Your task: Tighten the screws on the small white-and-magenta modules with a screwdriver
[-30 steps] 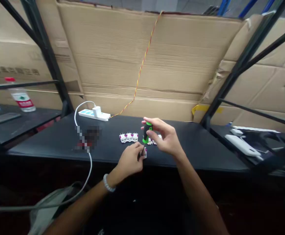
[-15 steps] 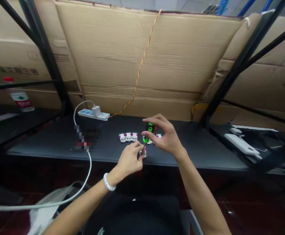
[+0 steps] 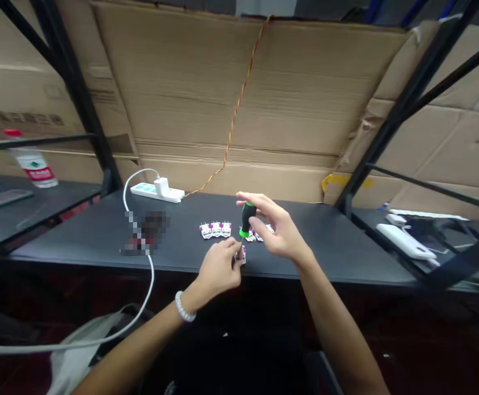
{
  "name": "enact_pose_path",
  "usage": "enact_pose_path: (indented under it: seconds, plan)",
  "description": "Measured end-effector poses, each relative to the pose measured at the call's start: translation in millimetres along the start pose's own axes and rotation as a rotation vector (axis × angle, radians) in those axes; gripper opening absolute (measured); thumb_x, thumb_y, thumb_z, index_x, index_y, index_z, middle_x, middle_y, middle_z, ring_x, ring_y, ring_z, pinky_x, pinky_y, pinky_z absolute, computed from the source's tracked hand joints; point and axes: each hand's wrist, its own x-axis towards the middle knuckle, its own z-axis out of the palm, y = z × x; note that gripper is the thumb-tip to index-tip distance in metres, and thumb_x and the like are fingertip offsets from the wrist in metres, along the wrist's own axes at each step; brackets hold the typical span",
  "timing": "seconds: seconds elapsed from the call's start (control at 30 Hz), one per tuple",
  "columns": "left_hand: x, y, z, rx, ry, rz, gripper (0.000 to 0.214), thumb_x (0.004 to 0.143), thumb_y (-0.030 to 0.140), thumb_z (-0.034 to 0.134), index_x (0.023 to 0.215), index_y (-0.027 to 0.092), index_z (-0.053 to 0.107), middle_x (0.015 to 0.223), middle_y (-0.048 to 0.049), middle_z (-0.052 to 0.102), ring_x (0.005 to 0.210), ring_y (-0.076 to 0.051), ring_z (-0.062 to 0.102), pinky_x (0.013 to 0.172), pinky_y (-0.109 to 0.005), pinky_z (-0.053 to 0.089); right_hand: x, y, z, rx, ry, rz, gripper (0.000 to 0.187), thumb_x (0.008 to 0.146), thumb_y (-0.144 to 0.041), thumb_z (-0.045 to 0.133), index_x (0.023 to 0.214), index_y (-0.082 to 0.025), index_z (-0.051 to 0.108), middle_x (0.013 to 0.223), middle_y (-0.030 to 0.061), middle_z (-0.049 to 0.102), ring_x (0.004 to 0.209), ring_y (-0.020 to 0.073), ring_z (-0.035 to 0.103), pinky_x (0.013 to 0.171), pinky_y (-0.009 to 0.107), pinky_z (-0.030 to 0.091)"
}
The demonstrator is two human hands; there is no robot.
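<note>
Cardboard sheets [image 3: 206, 93] wall off the back of my bench, behind a black metal shelf frame [image 3: 404, 109]. Far left, on a side shelf, stands a plastic bottle [image 3: 31, 162] with a red cap. A white cable [image 3: 151, 285] loops down from a power strip [image 3: 152, 191] past a pixelated blur [image 3: 146, 233] that I can't make out, and a red-and-yellow twisted wire [image 3: 235, 115] climbs the cardboard behind. On the dark bench top [image 3: 325, 247], three small white-and-magenta modules [image 3: 215, 230] sit side by side, touched by neither hand. My left hand [image 3: 218, 267], a beaded bracelet [image 3: 185, 306] on its wrist, curls down over a fourth module [image 3: 243, 255] nearer the bench edge. My fingers hide most of it, so I can't swear whether I'm pinching it or only steadying it. My right hand [image 3: 280, 230] is closed around the black-and-green handle of a screwdriver [image 3: 246, 218], and the thin shaft angles down to that fourth module. Just past the shaft, more modules [image 3: 259, 235] lie together, partly hidden behind my hand. So one piece sits under the screwdriver while the row and that further cluster lie apart from it, with no tool on them. Farther right, a white power bank [image 3: 406, 241] rests on the next shelf
</note>
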Motion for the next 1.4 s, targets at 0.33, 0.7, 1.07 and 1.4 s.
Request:
enact_pose_path:
  seconds: [0.33,0.7,1.07,1.4]
  plan:
    - [-1,-2,0.1,-0.01,0.003,0.015,0.013,0.085,0.009,0.059,0.089,0.022,0.061,0.1,-0.0067,0.068,0.092,-0.025,0.067,0.086,-0.038,0.052,-3,12,1,0.002,-0.008,0.012,0.057,0.107,-0.034,0.055,0.163,-0.031,0.045,0.139,0.0123,0.064,0.113,0.0236,0.069,0.098,0.043,0.062]
    - [-3,-2,1.3,-0.015,-0.009,0.008,0.015,0.086,0.01,0.06,0.093,0.022,0.064,0.104,-0.0076,0.069,0.095,-0.026,0.067,0.088,-0.04,0.051,-6,21,8,0.037,0.074,0.017,0.053,0.108,-0.038,0.053,0.16,-0.03,0.048,0.145,0.014,0.061,0.112,0.0244,0.071,0.099,0.046,0.064]
    - [-2,-1,0.7,-0.01,-0.009,0.018,0.015,0.086,0.009,0.059,0.092,0.022,0.061,0.103,-0.0072,0.068,0.096,-0.026,0.066,0.088,-0.04,0.051,-6,17,3,0.085,0.035,0.044,0.053,0.107,-0.036,0.057,0.159,-0.031,0.05,0.141,0.0119,0.065,0.114,0.0227,0.071,0.099,0.042,0.063]
    - [-3,-2,1.0,-0.019,-0.003,0.032,0.014,0.087,0.009,0.058,0.091,0.021,0.061,0.103,-0.0074,0.068,0.094,-0.026,0.066,0.087,-0.039,0.051,-7,14,2,0.065,-0.005,0.005,0.055,0.108,-0.032,0.052,0.162,-0.032,0.044,0.142,0.0124,0.064,0.116,0.023,0.071,0.098,0.041,0.063]
